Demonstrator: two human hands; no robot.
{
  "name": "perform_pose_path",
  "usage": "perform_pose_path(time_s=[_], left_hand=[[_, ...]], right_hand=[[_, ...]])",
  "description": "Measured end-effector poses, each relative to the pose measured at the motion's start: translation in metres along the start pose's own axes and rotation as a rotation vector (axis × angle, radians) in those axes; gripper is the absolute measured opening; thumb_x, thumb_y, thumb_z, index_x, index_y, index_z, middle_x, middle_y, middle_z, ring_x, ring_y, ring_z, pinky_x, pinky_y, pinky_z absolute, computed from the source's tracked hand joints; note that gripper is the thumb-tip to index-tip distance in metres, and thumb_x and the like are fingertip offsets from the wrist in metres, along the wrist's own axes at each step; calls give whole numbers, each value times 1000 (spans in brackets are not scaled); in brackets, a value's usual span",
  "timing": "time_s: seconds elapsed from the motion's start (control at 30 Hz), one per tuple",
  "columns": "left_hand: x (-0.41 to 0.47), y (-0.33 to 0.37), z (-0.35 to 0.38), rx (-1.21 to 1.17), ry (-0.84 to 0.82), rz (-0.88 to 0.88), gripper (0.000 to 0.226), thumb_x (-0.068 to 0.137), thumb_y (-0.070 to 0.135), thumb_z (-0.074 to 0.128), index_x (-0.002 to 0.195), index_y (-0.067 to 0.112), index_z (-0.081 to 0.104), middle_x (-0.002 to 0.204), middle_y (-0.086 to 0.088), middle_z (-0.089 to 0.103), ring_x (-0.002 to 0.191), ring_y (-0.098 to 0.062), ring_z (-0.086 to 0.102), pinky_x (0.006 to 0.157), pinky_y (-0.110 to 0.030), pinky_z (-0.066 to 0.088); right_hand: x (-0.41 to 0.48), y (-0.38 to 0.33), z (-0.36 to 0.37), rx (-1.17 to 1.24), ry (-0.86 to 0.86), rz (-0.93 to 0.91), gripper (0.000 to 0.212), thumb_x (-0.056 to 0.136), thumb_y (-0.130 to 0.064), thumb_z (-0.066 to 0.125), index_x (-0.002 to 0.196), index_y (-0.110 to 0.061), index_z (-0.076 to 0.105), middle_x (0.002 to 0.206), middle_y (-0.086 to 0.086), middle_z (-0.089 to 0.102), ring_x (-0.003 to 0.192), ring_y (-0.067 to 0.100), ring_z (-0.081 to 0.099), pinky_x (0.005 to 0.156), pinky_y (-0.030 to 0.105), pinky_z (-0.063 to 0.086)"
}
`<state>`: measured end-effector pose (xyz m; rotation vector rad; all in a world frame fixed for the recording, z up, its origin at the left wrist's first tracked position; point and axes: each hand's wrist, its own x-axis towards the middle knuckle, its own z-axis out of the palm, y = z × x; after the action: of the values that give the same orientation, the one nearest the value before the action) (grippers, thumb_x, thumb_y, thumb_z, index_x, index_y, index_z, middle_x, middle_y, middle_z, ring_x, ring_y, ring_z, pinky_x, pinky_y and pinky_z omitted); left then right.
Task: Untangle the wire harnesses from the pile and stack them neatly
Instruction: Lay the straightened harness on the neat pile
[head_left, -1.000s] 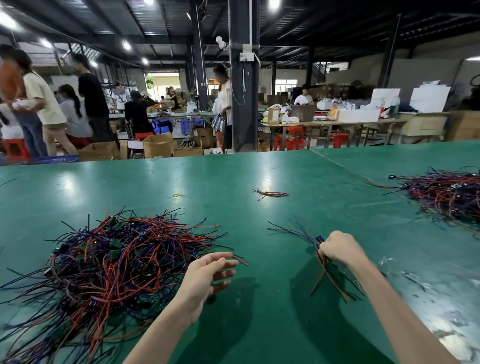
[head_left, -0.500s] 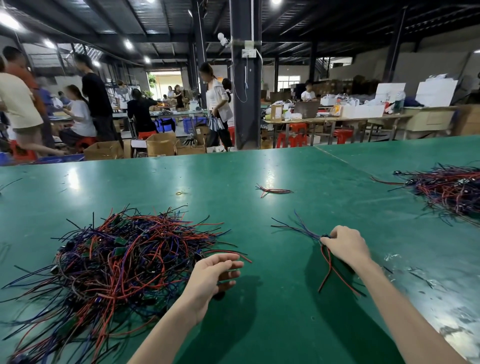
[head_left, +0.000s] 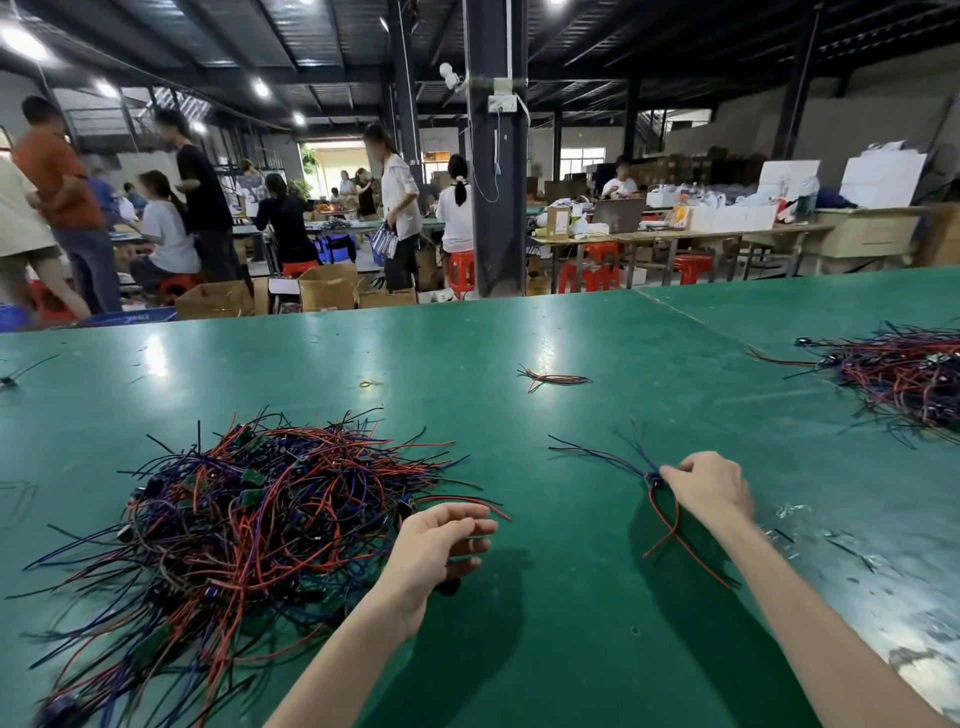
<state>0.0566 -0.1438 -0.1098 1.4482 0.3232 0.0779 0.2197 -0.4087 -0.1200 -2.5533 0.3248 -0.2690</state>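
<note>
A big tangled pile of red, blue and black wire harnesses (head_left: 234, 519) lies on the green table (head_left: 545, 597) at the left. My left hand (head_left: 436, 545) hovers at the pile's right edge, palm up, fingers loosely curled, holding nothing. To the right, a small stack of sorted harnesses (head_left: 652, 499) lies flat, blue wires fanning away and red wires toward me. My right hand (head_left: 711, 486) rests over its middle, with the fingertips pinching the dark connector.
A single harness (head_left: 553, 378) lies farther back in the middle. Another tangled pile (head_left: 904, 374) sits at the right edge. A rubber band (head_left: 369, 384) lies behind the main pile. People, boxes and red stools stand beyond the table's far edge.
My right hand has slid slightly away from me along the sorted harnesses. My left hand stays near the pile's edge, barely shifted. People in the background have walked.
</note>
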Motion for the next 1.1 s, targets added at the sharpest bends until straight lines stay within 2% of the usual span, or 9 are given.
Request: perform_pose_path(time_s=[0.13,0.33,0.47,0.6,0.7,0.83,0.97,1.03,1.1], left_hand=[[-1,-5,4,77,2,39,17,94,0,50,97,4,66,85,-5,74,69,-12,65,62,-22,52],[-3,-4,5,303,88,274,26,93,-5,47,85,12,64,76,-3,69,65,-14,61,55,-22,51],[-4,-4,2,735,214,635,19,94,4,50,96,14,66,86,5,69,79,-8,63,73,-25,52],[-10,-14,1,974,225,761,23,95,9,47,109,9,64,100,-1,66,95,-15,60,83,-30,48],[-11,-4,0,1038,252,834,21,93,6,49,106,7,65,97,-4,67,95,-19,59,79,-31,49],[-13,23,-4,964,413,943,15,86,0,58,97,4,68,89,-7,69,86,-24,64,75,-34,51],[-2,55,-46,815,657,808,18,90,3,53,99,5,69,90,-9,71,80,-24,65,75,-37,54],[12,67,-79,897,731,584,21,90,5,51,103,6,68,95,-10,71,82,-24,64,77,-32,52],[27,72,-108,1094,717,313,23,90,9,49,104,6,68,100,-13,69,92,-29,61,83,-34,50]], right_hand=[[-6,-1,6,-120,12,-84,51,83,-51,64,111,-8,62,116,15,54,105,34,55,84,38,45],[-10,-6,7,-146,-11,-142,33,85,-36,65,105,-11,69,108,14,60,99,34,58,83,38,51],[-11,-9,3,-182,10,-152,36,87,-40,61,108,-10,65,111,14,58,104,34,55,86,39,49],[-26,-13,9,-337,105,-218,40,91,-44,53,114,-12,58,118,13,51,112,31,44,91,41,40],[-39,-31,11,-285,185,-353,35,92,-40,51,114,-13,58,116,10,50,110,29,43,90,41,37],[-60,-51,20,-318,117,-505,35,93,-42,47,117,-19,57,118,4,47,112,24,40,91,39,36],[-72,-54,30,-439,-16,-492,35,93,-41,44,120,-20,52,124,5,43,118,25,38,94,40,38],[-74,-53,31,-464,-67,-422,34,94,-38,42,120,-17,51,127,7,43,121,26,38,97,42,38],[-73,-51,30,-485,-82,-362,34,95,-36,40,121,-15,50,129,9,44,123,27,38,99,42,36]])
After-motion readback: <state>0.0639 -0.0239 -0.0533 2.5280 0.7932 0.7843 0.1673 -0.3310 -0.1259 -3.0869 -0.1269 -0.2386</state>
